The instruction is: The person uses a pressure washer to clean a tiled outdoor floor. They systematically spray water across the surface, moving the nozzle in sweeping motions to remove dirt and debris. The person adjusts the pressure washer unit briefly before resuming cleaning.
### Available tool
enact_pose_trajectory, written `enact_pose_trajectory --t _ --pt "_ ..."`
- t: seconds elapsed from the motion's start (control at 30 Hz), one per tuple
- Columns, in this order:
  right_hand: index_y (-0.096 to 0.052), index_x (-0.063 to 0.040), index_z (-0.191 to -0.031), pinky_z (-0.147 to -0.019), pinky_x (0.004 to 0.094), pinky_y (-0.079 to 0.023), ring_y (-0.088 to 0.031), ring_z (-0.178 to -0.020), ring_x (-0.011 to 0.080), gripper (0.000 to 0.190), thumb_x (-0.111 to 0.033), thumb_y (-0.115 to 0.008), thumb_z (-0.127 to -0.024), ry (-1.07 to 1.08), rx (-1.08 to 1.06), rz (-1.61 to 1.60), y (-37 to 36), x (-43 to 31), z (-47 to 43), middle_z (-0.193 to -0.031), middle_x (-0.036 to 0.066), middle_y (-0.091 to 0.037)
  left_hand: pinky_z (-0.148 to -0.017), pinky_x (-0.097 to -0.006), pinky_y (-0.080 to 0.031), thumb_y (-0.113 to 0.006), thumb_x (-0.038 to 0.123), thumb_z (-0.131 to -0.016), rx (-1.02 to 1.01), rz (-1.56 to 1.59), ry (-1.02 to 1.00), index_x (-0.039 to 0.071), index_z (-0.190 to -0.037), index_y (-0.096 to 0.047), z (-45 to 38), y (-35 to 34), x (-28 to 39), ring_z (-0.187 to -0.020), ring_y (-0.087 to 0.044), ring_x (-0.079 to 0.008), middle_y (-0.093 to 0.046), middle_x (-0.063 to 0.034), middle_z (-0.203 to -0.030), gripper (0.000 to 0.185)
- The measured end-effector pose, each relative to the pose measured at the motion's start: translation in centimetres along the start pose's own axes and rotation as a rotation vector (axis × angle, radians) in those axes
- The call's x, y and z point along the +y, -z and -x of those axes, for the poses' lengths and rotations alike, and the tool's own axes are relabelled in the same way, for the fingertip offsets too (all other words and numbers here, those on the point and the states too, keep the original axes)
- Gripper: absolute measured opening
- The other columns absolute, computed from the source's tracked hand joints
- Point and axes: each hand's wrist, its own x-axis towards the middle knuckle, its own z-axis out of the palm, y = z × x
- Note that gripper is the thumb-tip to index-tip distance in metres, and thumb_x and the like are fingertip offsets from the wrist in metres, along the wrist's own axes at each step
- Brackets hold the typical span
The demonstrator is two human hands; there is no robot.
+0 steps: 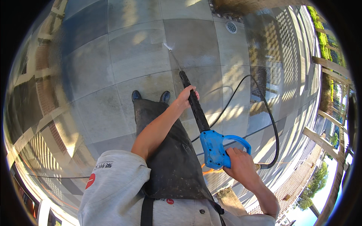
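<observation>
A pressure washer gun with a blue body (pixel 212 149) and a black lance sleeve (pixel 195 103) slants up and left across my front. My left hand (pixel 189 96) is wrapped around the sleeve, ahead of the blue body. At the rear, my right hand (pixel 243 166) grips the handle by the looped guard; its fingers partly hide the trigger area. From the thin metal tip (pixel 170 50) a short white water spray fans out over the wet paving slabs (pixel 135 53). A black hose (pixel 273 121) joins the gun behind my right hand and loops forward, then back beneath the lance.
My dark boots (pixel 165 97) stand on the slabs below a black apron (pixel 169 158). Near the upper right lies a round grate-like fixture (pixel 231 27) beside a pebble edge (pixel 223 14). An orange cord (pixel 210 171) trails behind the gun. Wooden posts (pixel 331 62) line the right.
</observation>
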Motion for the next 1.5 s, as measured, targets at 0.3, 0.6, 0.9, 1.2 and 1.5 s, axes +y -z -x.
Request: enact_pose_trajectory --t 0.3,0.6,0.9,1.2,1.5 --pt "-0.052 -0.006 -0.102 -0.071 0.0427 -0.049 -0.061 -0.086 0.0332 0.047 -0.022 -0.078 -0.066 0.073 -0.083 0.008 3.5 2.5 -0.8 -0.088 0.013 -0.058 -0.058 -0.0337 -0.051 -0.056 0.015 -0.085 0.037 0.161 0.004 0.005 -0.078 -0.043 0.3 0.6 -3.6 -0.060 -0.055 -0.0203 -0.051 -0.0092 -0.069 0.018" --pt "-0.051 -0.001 -0.103 -0.065 0.0442 -0.049 -0.063 -0.074 0.0381 0.043 -0.018 -0.072 -0.070 -0.037 -0.069 -0.384 2.3 3.4 -1.3 -0.079 0.021 -0.062 -0.063 -0.0357 -0.055 -0.064 0.034 -0.085 0.127 0.164 -0.119 0.002 -0.098 -0.042 0.7 -1.6 -1.0 -0.066 -0.058 -0.0233 -0.051 -0.0115 -0.076 0.041" --pt "-0.050 -0.001 -0.095 -0.061 0.0353 -0.047 -0.058 -0.063 0.0248 0.033 -0.020 -0.068 -0.076 -0.194 0.026 -0.824 -1.0 -1.6 -3.9 -0.071 0.014 -0.058 -0.057 -0.0335 -0.054 -0.066 0.030 -0.081 0.194 0.014 -0.169 0.003 -0.083 -0.049 -0.1 -3.1 5.1 -0.058 -0.059 -0.0211 -0.056 -0.0111 -0.069 0.032" --pt "-0.051 -0.001 -0.106 -0.067 0.0404 -0.050 -0.065 -0.076 0.0384 0.043 -0.025 -0.068 -0.073 -0.078 -0.093 -0.781 4.0 -11.6 -11.8 -0.079 0.022 -0.063 -0.051 -0.0317 -0.052 -0.063 0.032 -0.082 0.343 0.032 -0.304 0.004 -0.080 -0.048 8.8 3.2 19.0 -0.056 -0.059 -0.0188 -0.056 -0.0091 -0.066 0.031" --pt "-0.053 -0.002 -0.101 -0.068 0.0356 -0.047 -0.060 -0.070 0.0251 0.038 -0.022 -0.071 -0.075 -0.025 -0.155 -0.714 8.5 -19.8 -16.3 -0.079 0.015 -0.061 -0.047 -0.0326 -0.051 -0.060 0.035 -0.083 0.384 0.093 -0.427 0.005 -0.076 -0.050 17.0 8.5 28.0 -0.051 -0.059 -0.0192 -0.056 -0.0073 -0.063 0.032"
